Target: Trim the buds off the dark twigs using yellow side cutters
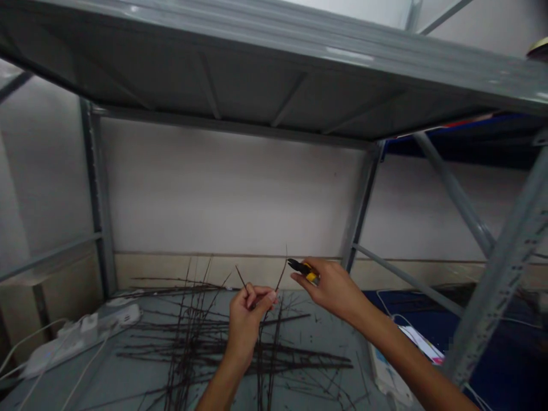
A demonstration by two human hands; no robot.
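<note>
Thin dark twigs [280, 274] rise from my left hand [252, 302], whose fingers are pinched round them above the shelf. One twig leans left and another leans right. My right hand [323, 279] grips black and yellow cutters [305, 269] by the handles. The cutters' dark tip is beside the upper part of the right-leaning twig; whether it touches cannot be made out. Below both hands, many dark branches [329, 359] lie crisscrossed on the grey shelf.
A metal shelf [274, 34] hangs overhead, with an upright post [500, 257] at right. White power strips [85, 337] with cables lie at left. Another white strip [387, 371] and a lit phone [422, 344] are at lower right.
</note>
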